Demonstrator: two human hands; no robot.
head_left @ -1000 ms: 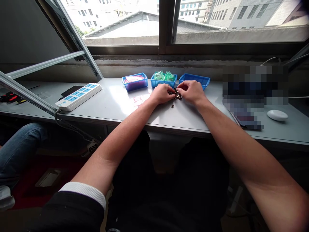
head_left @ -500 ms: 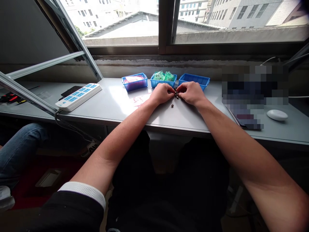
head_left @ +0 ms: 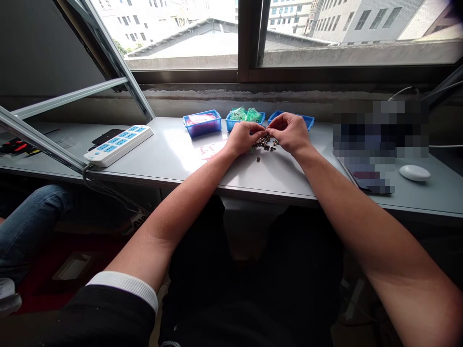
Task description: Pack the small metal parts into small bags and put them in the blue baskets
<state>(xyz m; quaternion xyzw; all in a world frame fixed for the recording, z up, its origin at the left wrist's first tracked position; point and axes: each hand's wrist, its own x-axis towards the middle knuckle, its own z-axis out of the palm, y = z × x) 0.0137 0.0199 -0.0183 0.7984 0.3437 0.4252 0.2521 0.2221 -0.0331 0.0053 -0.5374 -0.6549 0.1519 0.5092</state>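
Observation:
A pile of small dark screws (head_left: 265, 141) lies on the white table, with one loose screw (head_left: 258, 159) nearer the front edge. My left hand (head_left: 246, 138) is closed at the pile's left side, its fingertips pinched over the screws. My right hand (head_left: 290, 133) is closed too, thumb and index finger together just above the pile's right side. The fingertips of both hands nearly meet. Whatever they pinch is too small to make out. Behind them are a blue tray with green packets (head_left: 249, 114) and another blue tray (head_left: 308, 122), partly hidden by my right hand.
A blue tray with pink packets (head_left: 201, 123) stands at the back left, with a pink-printed sheet (head_left: 210, 151) before it. Further left lie a white power strip (head_left: 119, 145) and a metal frame (head_left: 70, 99). A white mouse (head_left: 415, 173) is at right. Someone's jeans-clad leg (head_left: 32, 226) shows lower left.
My right hand has risen slightly up and back from the pile. More of the screws now show between and below my hands.

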